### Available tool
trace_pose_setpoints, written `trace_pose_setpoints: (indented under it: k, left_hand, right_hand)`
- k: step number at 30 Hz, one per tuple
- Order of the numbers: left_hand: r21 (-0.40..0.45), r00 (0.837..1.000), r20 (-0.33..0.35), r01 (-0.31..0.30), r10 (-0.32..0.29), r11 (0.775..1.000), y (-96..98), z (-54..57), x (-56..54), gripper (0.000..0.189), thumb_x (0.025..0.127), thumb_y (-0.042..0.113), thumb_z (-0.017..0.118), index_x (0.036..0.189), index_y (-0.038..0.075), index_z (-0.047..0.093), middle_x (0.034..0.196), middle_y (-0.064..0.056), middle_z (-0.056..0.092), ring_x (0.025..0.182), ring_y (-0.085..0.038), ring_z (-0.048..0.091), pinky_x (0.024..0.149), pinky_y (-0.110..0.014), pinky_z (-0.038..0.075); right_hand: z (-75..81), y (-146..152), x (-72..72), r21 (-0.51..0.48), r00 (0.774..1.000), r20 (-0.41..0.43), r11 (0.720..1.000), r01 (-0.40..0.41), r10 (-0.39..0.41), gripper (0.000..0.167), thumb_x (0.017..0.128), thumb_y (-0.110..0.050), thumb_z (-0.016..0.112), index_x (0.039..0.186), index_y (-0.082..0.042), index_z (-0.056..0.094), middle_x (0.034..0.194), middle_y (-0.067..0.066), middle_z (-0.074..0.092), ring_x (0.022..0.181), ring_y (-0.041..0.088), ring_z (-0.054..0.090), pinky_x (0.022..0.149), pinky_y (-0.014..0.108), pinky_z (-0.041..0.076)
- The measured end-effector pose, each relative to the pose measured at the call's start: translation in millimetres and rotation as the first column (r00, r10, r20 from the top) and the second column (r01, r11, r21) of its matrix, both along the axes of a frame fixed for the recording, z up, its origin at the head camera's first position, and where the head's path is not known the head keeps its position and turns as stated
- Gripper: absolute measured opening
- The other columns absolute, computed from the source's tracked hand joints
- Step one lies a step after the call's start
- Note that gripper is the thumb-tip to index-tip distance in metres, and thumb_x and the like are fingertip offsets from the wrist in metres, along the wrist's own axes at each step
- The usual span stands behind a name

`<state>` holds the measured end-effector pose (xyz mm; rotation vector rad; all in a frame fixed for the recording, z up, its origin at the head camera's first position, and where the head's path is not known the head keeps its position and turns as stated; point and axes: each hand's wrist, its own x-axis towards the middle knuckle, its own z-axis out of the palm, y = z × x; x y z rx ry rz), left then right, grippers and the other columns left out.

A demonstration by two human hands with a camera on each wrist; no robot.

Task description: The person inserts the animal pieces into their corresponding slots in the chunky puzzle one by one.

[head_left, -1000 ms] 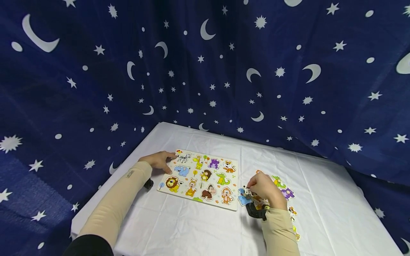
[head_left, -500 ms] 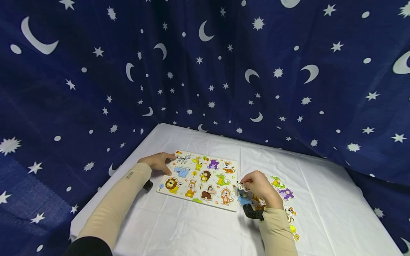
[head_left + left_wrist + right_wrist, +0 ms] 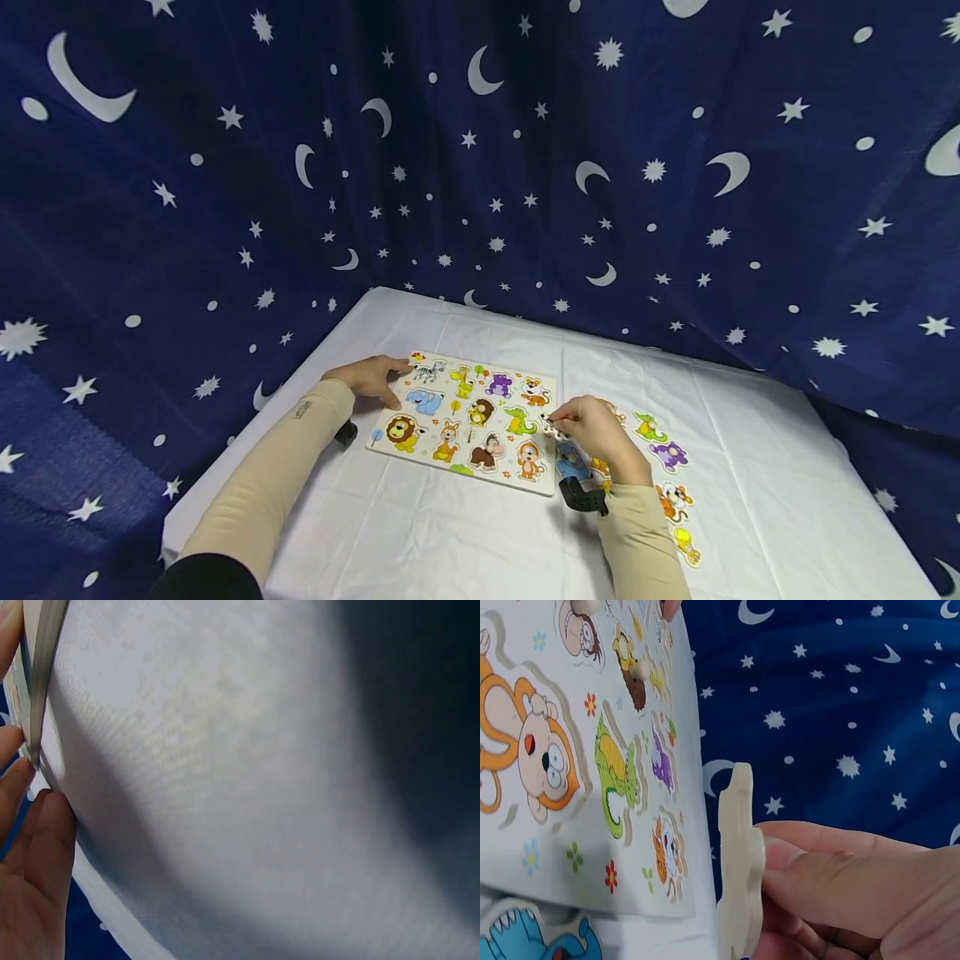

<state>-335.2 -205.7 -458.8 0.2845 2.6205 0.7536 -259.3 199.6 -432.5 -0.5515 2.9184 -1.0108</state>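
My left hand (image 3: 367,377) rests at the left edge of the white animal puzzle board (image 3: 546,483), thumb and fingers spread apart along it. In the left wrist view, fingertips (image 3: 54,806) touch the board's side. Over the board's right edge, my right hand (image 3: 596,429) pinches a wooden puzzle piece (image 3: 551,423), white with black markings. The right wrist view has this piece (image 3: 739,855) edge-on between thumb and fingers, its printed face hidden. A crocodile recess (image 3: 615,772) and a monkey recess (image 3: 540,746) show nearby. A hedgehog piece (image 3: 630,667) with a wooden knob sits in the board.
Right of the board lie loose pieces: a blue animal (image 3: 572,461) partly beneath my right hand, a green crocodile (image 3: 650,427), a purple one (image 3: 669,455), a tiger (image 3: 675,500) and a yellow one (image 3: 686,546). A dark blue starry curtain (image 3: 450,167) hangs behind the white-covered table (image 3: 450,542).
My right hand has moved left with the pinched puzzle piece, from above the loose pieces to the board's right edge. My left hand has stayed at the board.
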Motion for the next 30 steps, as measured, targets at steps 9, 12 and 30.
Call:
trace_pose_setpoints:
  k: [9, 12, 30]
  left_hand:
    - [-0.003, 1.000, -0.007, -0.016, 0.016, 1.000, 1.7, 1.5, -2.9, 0.089, 0.070, 0.019, 0.091, 0.149, 0.012, 0.048, 0.163, -0.009, 0.033, 0.152, -0.037, 0.025, 0.125, -0.053, 0.020]
    - [0.000, 1.000, -0.002, -0.017, 0.017, 1.000, 0.9, 0.6, -2.5, 0.089, 0.071, 0.019, 0.090, 0.149, 0.012, 0.048, 0.163, -0.010, 0.033, 0.152, -0.037, 0.025, 0.126, -0.052, 0.020]
    - [0.035, 1.000, 0.003, 0.004, -0.005, 0.999, 0.8, -2.6, 4.1, 0.088, 0.071, 0.017, 0.089, 0.148, 0.009, 0.048, 0.163, -0.012, 0.034, 0.152, -0.037, 0.024, 0.125, -0.053, 0.020]
  right_hand:
    - [12.7, -12, -15.2, 0.012, 0.997, -0.044, 0.998, -0.060, 0.060, 0.010, 0.088, 0.002, 0.069, 0.092, 0.000, 0.078, 0.092, 0.014, 0.076, 0.073, 0.016, 0.070, 0.066, 0.030, 0.058]
    - [13.5, -16, -21.4, 0.005, 0.996, -0.038, 0.997, -0.081, 0.081, 0.010, 0.088, 0.003, 0.069, 0.093, 0.002, 0.078, 0.092, 0.016, 0.075, 0.071, 0.017, 0.071, 0.066, 0.031, 0.059]
    - [-2.4, -38, -35.3, -0.086, 0.994, 0.027, 0.991, -0.104, 0.107, 0.011, 0.088, 0.002, 0.069, 0.096, 0.004, 0.077, 0.095, 0.019, 0.076, 0.079, 0.021, 0.072, 0.070, 0.033, 0.061]
